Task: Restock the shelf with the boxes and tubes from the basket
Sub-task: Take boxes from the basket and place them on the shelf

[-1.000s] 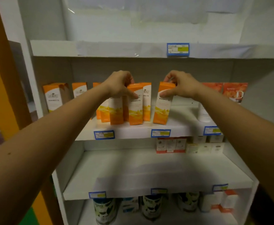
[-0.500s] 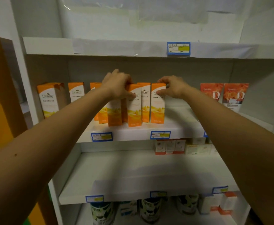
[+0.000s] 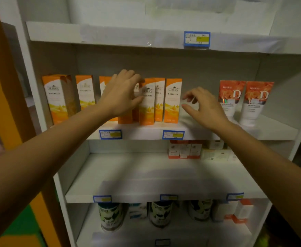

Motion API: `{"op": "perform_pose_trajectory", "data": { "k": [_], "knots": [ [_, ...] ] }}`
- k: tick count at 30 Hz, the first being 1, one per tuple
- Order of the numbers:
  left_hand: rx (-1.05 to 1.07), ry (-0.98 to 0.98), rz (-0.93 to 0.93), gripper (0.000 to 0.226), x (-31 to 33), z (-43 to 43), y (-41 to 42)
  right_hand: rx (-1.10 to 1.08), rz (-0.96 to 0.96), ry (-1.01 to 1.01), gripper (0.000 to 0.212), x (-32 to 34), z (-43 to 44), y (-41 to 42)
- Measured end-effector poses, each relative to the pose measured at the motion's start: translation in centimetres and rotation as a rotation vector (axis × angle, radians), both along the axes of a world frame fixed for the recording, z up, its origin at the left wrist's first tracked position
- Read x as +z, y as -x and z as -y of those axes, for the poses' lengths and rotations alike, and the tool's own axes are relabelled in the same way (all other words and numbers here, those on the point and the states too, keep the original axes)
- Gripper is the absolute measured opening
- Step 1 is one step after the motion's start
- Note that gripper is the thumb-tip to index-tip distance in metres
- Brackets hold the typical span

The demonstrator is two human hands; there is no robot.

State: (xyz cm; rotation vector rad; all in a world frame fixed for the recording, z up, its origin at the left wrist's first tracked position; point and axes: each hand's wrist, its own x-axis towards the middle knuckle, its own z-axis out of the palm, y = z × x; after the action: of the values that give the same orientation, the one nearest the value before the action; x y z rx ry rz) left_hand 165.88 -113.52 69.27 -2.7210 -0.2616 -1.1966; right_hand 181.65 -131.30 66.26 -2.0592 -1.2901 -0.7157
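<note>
Several tall orange and white boxes [image 3: 173, 100] stand in a row on the middle shelf [image 3: 146, 135]. My left hand [image 3: 123, 93] reaches over the middle of the row. Its fingers curl over the top of one orange box [image 3: 125, 119] and its thumb presses against the box in front [image 3: 147, 104]. My right hand [image 3: 204, 108] hovers just right of the rightmost orange box, fingers apart and holding nothing. Two white tubes with red tops [image 3: 232, 98] stand further right on the same shelf. The basket is not in view.
Small white and red boxes [image 3: 183, 150] sit at the back of the shelf below. Dark tins [image 3: 110, 216] and more boxes fill the bottom shelf. Blue price labels [image 3: 173, 134] line the shelf edges. An orange and brown post [image 3: 1, 86] stands at the left.
My right hand has let go of the rightmost orange box, now upright in the row, and has drawn back to the right. My left hand stays on the boxes.
</note>
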Motion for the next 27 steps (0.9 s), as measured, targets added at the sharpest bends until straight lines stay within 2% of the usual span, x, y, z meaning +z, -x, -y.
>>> {"op": "perform_pose_trajectory", "data": {
  "k": [2, 5, 10, 16, 21, 27],
  "knots": [
    [-0.025, -0.07, 0.008, 0.035, -2.2, 0.3, 1.2, 0.029, -0.031, 0.044, 0.018, -2.2, 0.4, 0.7],
    [-0.049, -0.092, -0.082, 0.031, -6.1, 0.7, 2.8, 0.071, -0.072, 0.115, 0.017, -6.3, 0.5, 1.6],
    [-0.094, 0.088, -0.303, 0.044, -14.5, 1.1, 4.3, 0.184, -0.165, 0.215, 0.018, -14.4, 0.7, 2.9],
    [-0.038, 0.262, -0.525, 0.036, -25.6, 1.3, 4.5, 0.178, -0.391, 0.418, 0.027, -24.1, 1.0, 4.4],
    [0.023, 0.375, -0.734, 0.036, -34.4, 1.6, 5.1, 0.13, -0.438, 0.548, 0.03, -32.7, 1.8, 5.0],
    [0.062, 0.468, -0.955, 0.038, -44.2, 2.5, 6.3, 0.093, -0.594, 0.725, 0.029, -43.1, 3.0, 6.2]
  ]
}}
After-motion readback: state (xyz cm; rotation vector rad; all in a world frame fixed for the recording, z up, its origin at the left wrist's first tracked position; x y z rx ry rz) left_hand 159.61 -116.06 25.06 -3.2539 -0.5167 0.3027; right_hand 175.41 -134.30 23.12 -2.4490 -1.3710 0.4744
